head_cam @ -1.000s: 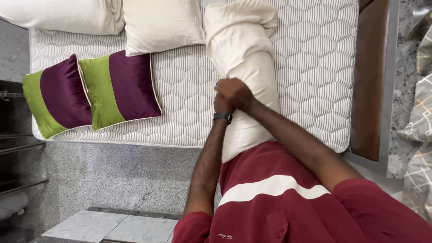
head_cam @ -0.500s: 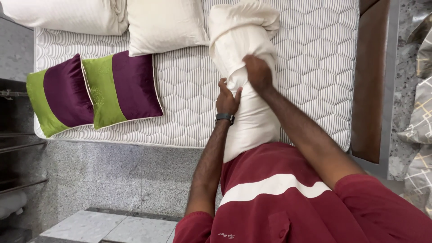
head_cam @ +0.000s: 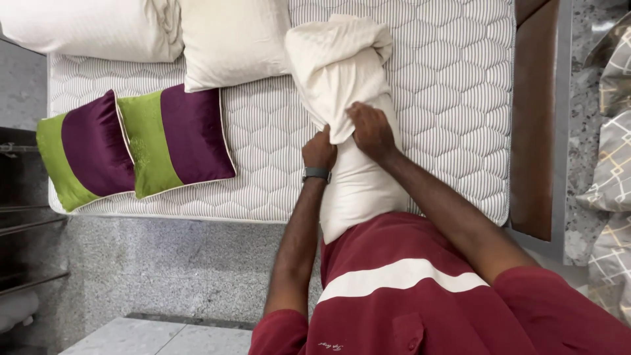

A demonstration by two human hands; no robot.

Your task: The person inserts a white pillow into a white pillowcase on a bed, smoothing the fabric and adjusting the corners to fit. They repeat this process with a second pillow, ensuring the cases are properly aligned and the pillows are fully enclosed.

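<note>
Both grips clenched on the pillowcase (head_cam: 338, 72). Left hand (head_cam: 319, 151) bunching the case's open edge at the left of the pillow (head_cam: 358, 187), knuckles up, watch (head_cam: 316, 174) on the wrist. Right hand (head_cam: 371, 130) pinching the same edge from the right, fingers dug into the fold. Hands just beside each other, near the pillow's middle.

Pillow lying lengthwise on the mattress (head_cam: 453, 85), near end pressed against the maroon shirt (head_cam: 407, 289), far end pointing up the bed. Far half already inside the case, cloth loose and rumpled there; near half bare, smooth, cream-white.

Step in hand, by the look of it: drawing the case down over the pillow, roughly halfway. Next move likely calls for both grips to pull the edge toward the body together, evenly left and right, with the pillow braced against the torso so as not to slide. Slack bunched at the far end probably needs shaking down first, or corners will not seat.

Further out: two purple-and-green cushions (head_cam: 135, 148) leaning side by side at the bed's left edge, well apart from the hands. Plain cream pillow (head_cam: 230, 43) above them, a second white one (head_cam: 92, 29) at top left. Wooden bed frame (head_cam: 532, 131) along the right. Patterned cloth (head_cam: 614, 171) at far right. Speckled grey floor (head_cam: 158, 269) below.
</note>
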